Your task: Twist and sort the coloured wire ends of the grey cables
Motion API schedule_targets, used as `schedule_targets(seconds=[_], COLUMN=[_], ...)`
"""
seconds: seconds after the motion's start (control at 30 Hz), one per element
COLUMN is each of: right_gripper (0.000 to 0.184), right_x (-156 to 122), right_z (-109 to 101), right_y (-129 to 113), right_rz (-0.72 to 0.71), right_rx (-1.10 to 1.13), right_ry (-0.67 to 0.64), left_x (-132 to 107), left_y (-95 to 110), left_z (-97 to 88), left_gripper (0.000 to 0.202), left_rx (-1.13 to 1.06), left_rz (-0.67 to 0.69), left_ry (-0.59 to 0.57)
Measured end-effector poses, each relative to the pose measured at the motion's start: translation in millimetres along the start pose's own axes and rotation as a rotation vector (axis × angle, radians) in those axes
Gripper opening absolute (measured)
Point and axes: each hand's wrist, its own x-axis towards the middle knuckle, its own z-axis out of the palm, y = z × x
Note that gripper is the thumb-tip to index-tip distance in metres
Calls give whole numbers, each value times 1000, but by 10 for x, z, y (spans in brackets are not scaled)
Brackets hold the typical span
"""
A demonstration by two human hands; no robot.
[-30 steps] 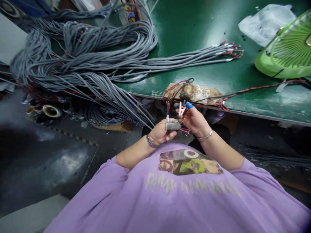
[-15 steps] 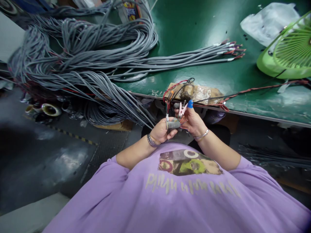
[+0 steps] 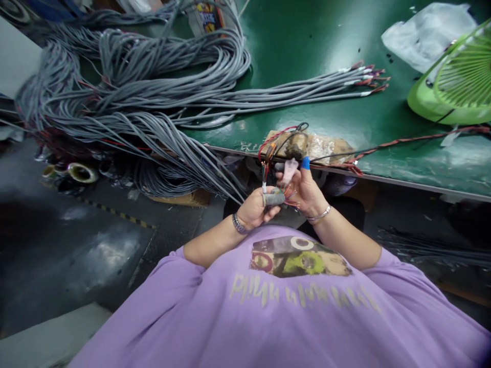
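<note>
No wording is legible with certainty. Your purple shirt (image 3: 215,337) bears a line of pale stylised lettering (image 3: 303,295) beneath a printed panel (image 3: 301,256); you cannot make out its words. Lettering on the package (image 3: 209,19) at the top of your view is too blurred to read. Yellow-and-black striped marking (image 3: 115,210) lines your floor (image 3: 103,255).

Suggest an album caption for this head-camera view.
Left hand and right hand handling coloured wires by a green table of grey cables.
</note>
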Motion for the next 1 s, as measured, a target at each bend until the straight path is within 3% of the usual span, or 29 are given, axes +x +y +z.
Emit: schedule_targets(seconds=[0.27,0.47,0.67,1.0], right_gripper=[48,42,46,42], right_x=[-103,-97,-53,-58], right_z=[-7,5,30,55], right_y=[-97,-88,-86,-56], right_rz=[-20,-48,-56,-59], right_rx=[-90,-108,-110,-71], right_ry=[-41,-10,60,66], left_x=[-140,-108,-70,-59], left_y=[-87,-67,-57,-57], left_z=[80,154,135,165], left_gripper=[39,36,35,40], left_rx=[85,83,72,118], left_rz=[82,153,148,106], left_ry=[97,164,208,220])
